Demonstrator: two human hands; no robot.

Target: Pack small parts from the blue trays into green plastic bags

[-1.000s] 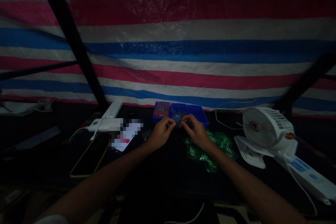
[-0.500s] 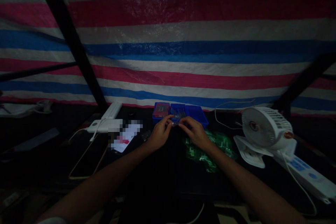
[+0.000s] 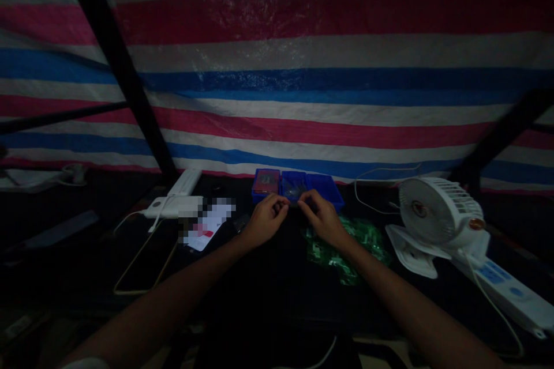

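My left hand (image 3: 268,216) is closed in a pinch, thumb against fingertips, just in front of the blue bins. Opposite it, my right hand (image 3: 318,212) pinches too, its fingertips a short gap away. A small clear plastic piece (image 3: 294,204) stretches between the two pinches; it is too dim to tell its exact kind. Behind the fingers stand joined blue bins (image 3: 329,189). The left compartment holds a reddish stack (image 3: 266,181), and the middle one has clear, shiny pieces (image 3: 294,189). Green glossy packets (image 3: 346,248) lie in a pile beneath my right wrist.
On the right are a white clip fan (image 3: 426,210) and a white power strip (image 3: 513,291). To the left lie a phone (image 3: 147,262), a white charger with cables (image 3: 173,206) and a partly blurred white card (image 3: 210,225). A striped tarp (image 3: 277,109) hangs behind the dark table.
My left fingers have curled in more and shifted slightly right. Less of the clear plastic shows between my hands. The bins and other objects stay in place.
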